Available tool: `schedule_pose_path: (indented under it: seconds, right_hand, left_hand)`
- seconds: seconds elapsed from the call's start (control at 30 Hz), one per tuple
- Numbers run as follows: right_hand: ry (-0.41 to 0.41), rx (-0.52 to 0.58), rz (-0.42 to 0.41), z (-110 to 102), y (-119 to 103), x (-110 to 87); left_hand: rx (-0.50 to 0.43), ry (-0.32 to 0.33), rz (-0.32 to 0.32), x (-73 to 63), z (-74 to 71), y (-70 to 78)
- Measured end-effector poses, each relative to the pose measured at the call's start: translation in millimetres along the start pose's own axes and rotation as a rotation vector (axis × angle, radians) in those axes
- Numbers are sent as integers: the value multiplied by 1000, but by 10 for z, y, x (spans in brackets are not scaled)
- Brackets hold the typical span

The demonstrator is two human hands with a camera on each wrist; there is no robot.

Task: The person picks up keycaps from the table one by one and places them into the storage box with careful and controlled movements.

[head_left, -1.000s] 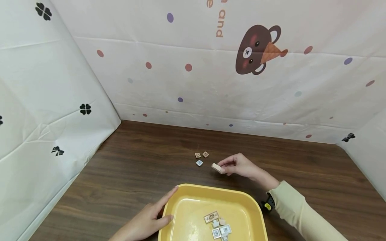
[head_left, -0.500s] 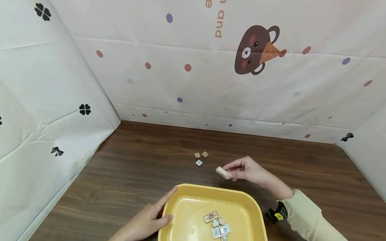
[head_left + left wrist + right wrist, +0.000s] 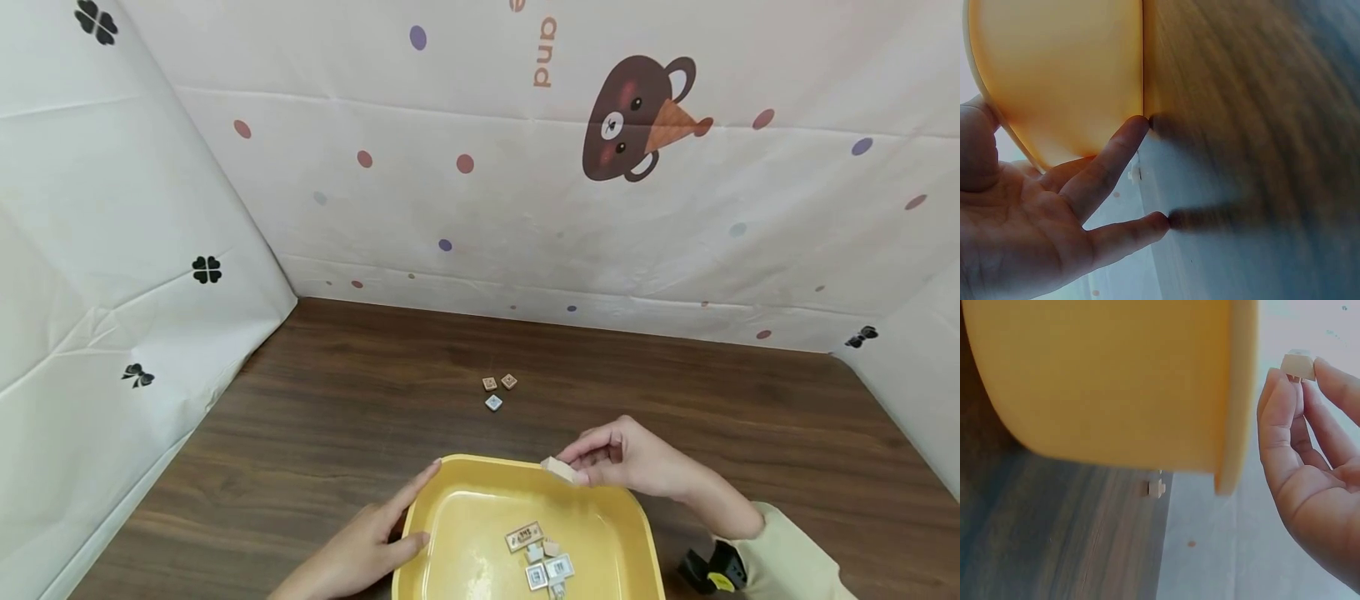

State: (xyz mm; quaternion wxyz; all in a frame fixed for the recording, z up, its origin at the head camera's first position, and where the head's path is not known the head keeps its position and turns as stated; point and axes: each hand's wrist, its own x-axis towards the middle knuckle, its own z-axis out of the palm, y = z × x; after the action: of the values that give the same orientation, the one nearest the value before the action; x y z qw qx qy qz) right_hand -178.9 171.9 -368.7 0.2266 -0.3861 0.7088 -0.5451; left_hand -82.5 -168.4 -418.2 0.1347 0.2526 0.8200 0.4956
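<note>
In the head view my right hand pinches a long cream keycap between thumb and fingers, over the far right rim of a yellow tray. The right wrist view shows the same keycap raised above rim level, its stem pointing down. My left hand holds the tray's left side, thumb over the rim and fingers along the outer wall; in the left wrist view two fingertips reach down to the table. Inside the tray lie several keycaps, among them a wide printed one and a white one.
Beyond the tray, two tan keycaps and a white keycap lie on the dark wooden table. A white printed sheet stands along the back and sides. A black strap device sits at the right wrist.
My right hand has moved right and toward me with the keycap, from beside the small keycaps on the table to over the tray's far rim. The left hand stays put.
</note>
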Motion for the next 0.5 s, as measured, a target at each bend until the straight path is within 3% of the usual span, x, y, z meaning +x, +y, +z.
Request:
schedule_pose_path:
  seconds: [0.33, 0.5]
  right_hand:
    - [-63, 5, -103, 151, -35, -120]
    - [-123, -28, -88, 225, -46, -167]
  left_hand:
    - [28, 7, -38, -4, 3, 3]
    - [25, 9, -42, -2, 9, 3]
